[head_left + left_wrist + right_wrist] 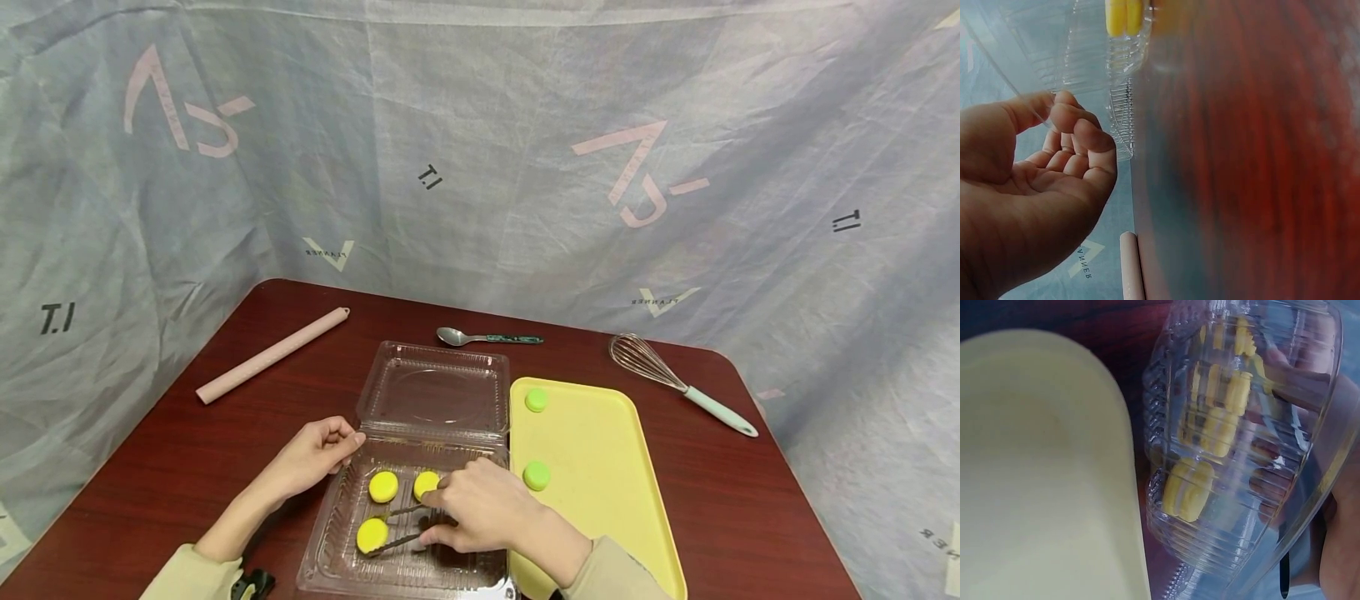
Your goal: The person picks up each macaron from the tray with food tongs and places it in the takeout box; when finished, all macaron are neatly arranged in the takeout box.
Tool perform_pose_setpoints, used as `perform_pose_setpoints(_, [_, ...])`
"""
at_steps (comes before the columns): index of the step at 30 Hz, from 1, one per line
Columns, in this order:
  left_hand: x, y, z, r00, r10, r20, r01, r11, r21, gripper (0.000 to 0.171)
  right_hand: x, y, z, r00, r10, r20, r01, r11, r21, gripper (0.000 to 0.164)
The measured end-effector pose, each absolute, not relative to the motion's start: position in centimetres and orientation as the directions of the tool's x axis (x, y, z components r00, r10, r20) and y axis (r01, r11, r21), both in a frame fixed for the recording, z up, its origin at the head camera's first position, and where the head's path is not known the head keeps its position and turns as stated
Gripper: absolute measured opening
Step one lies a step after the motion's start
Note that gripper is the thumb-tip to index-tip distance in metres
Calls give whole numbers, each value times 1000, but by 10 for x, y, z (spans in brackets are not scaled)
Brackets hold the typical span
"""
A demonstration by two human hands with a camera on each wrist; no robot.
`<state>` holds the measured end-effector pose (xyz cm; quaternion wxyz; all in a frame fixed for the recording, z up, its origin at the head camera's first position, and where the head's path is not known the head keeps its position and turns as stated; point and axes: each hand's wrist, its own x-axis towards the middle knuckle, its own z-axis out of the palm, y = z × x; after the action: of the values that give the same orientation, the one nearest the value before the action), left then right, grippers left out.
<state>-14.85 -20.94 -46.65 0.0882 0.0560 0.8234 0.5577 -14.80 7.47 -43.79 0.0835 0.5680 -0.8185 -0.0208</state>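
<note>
A clear plastic clamshell box (432, 392) lies unfolded in the head view, its lid away from me. In its near half sit yellow macarons (383, 487), partly covered by my right hand. That right hand (487, 508) grips dark tongs (399, 542), whose tips lie around the lower-left macaron (372, 536). My left hand (318, 454) pinches the box's left rim near the fold; in the left wrist view the thumb and fingers (1094, 134) meet at the clear plastic. Through the box wall, the right wrist view shows the macarons (1188, 489) standing in a line.
Right of the box, touching or nearly so, is a yellow tray (592, 450) with two green macarons (536, 476). A spoon (487, 337) lies behind the box, a pink rolling pin (273, 356) at the back left, a whisk (682, 385) at the right.
</note>
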Motion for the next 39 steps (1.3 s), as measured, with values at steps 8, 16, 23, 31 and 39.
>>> perform_pose_setpoints(8, [-148, -209, -465, -979, 187, -81, -5, 375, 927, 26, -148, 74, -439, -357, -927, 114, -921, 370, 125, 41])
perform_pose_setpoints(16, [-147, -209, -465, -979, 186, -79, -1, 385, 923, 26, -147, 76, -436, -386, -917, 105, -913, 396, 98, 42])
perform_pose_setpoints(23, [-147, -209, -464, -979, 187, -77, -2, 374, 927, 27, -149, 81, -427, -426, -898, 107, -902, 431, 27, 42])
perform_pose_setpoints(31, [-147, -209, -464, -978, 190, -83, -8, 365, 931, 26, -155, 96, -413, -450, -890, 81, -893, 447, -50, 40])
perform_pose_setpoints(39, [-148, -208, -465, -979, 197, -56, 16, 343, 939, 22, -165, 120, -395, -512, -858, 37, -853, 504, -134, 44])
